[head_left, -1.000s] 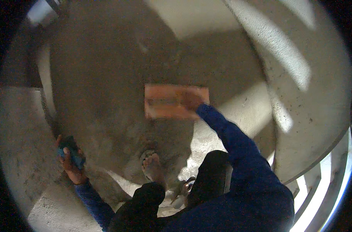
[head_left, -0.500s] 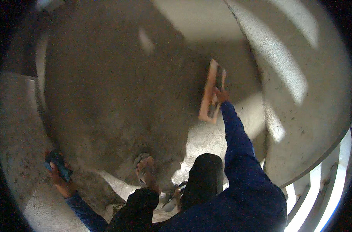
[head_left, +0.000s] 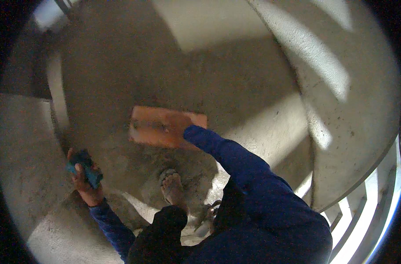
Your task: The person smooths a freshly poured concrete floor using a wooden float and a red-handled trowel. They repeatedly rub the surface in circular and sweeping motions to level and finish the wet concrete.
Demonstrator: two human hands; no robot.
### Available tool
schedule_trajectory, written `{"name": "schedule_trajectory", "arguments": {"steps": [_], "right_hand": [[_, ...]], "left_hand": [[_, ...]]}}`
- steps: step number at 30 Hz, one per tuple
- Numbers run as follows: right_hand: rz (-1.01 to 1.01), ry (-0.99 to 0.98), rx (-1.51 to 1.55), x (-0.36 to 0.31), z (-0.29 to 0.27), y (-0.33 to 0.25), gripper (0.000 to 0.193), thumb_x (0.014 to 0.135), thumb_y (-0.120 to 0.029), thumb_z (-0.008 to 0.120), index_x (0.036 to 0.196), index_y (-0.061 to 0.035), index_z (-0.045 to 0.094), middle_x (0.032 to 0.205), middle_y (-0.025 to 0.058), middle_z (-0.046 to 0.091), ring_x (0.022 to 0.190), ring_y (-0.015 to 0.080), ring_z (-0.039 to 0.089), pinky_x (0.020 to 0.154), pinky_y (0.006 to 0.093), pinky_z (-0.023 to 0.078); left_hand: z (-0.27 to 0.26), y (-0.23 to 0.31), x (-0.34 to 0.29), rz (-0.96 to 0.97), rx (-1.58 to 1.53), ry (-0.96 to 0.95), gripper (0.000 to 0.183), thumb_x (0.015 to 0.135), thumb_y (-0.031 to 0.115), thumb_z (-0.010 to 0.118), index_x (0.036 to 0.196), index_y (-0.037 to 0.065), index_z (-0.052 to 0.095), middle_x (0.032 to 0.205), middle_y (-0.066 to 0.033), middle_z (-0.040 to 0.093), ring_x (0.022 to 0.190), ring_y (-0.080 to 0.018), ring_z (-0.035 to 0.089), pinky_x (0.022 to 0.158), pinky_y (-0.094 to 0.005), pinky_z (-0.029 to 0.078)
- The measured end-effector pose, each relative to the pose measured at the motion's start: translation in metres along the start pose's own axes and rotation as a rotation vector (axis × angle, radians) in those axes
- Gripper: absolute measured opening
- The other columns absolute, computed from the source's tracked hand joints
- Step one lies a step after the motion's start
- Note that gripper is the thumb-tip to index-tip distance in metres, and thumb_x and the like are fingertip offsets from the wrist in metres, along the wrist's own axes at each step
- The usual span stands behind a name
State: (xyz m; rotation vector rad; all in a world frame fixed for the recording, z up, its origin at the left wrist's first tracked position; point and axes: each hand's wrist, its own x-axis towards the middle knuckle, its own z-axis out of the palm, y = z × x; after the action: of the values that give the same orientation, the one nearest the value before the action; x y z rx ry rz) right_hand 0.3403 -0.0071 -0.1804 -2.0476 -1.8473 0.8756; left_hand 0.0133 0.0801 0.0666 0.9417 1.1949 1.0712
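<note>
My right hand (head_left: 179, 125), smeared by motion, is closed on the handle of an orange rectangular plastering float (head_left: 150, 137). The float lies crosswise, its face toward the grey cement surface (head_left: 121, 75) ahead of my feet. Whether it presses flat on the cement is hard to tell. At the lower left my left hand (head_left: 87, 189) grips a teal block that looks like a sponge (head_left: 93, 176), fingers and thumb wrapped about it. That hand is off to the side, apart from the float.
My sandalled foot (head_left: 172, 187) stands on the cement just below the float. A curved pale wall (head_left: 354, 114) rises on the right, with slatted bars (head_left: 363, 220) at its lower end. Another grey wall (head_left: 24, 145) borders the left. Bright sunlight patches cross the surface.
My right hand has swept the float from the right to the middle and turned it from upright to crosswise. My left hand with the sponge has shifted slightly up and right.
</note>
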Motion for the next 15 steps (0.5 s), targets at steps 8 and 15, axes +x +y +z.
{"name": "schedule_trajectory", "arguments": {"steps": [8, 15], "right_hand": [[0.208, -0.223, -0.160, -0.115, -0.085, 0.070, 0.046, 0.091, -0.021, 0.051, 0.134, -0.0030, 0.049, 0.131, 0.0195, 0.055, 0.122, 0.0314, 0.051, 0.104, 0.0380, 0.040], [-0.068, 0.079, -0.597, -0.249, -0.008, 0.111, 0.048, 0.091, -0.026, 0.054, 0.134, -0.0065, 0.049, 0.135, 0.0169, 0.052, 0.125, 0.0292, 0.049, 0.107, 0.0404, 0.037]], "left_hand": [[-0.006, -0.001, -0.023, 0.045, -0.009, 0.033, 0.058, 0.091, 0.033, 0.060, 0.142, 0.012, 0.041, 0.110, -0.0076, 0.055, 0.077, -0.0123, 0.054, 0.063, -0.0256, 0.048], [-0.017, -0.012, -0.044, 0.015, 0.060, -0.076, 0.049, 0.095, 0.028, 0.057, 0.139, 0.010, 0.045, 0.114, -0.0079, 0.051, 0.085, -0.0126, 0.053, 0.068, -0.0255, 0.049]]}}
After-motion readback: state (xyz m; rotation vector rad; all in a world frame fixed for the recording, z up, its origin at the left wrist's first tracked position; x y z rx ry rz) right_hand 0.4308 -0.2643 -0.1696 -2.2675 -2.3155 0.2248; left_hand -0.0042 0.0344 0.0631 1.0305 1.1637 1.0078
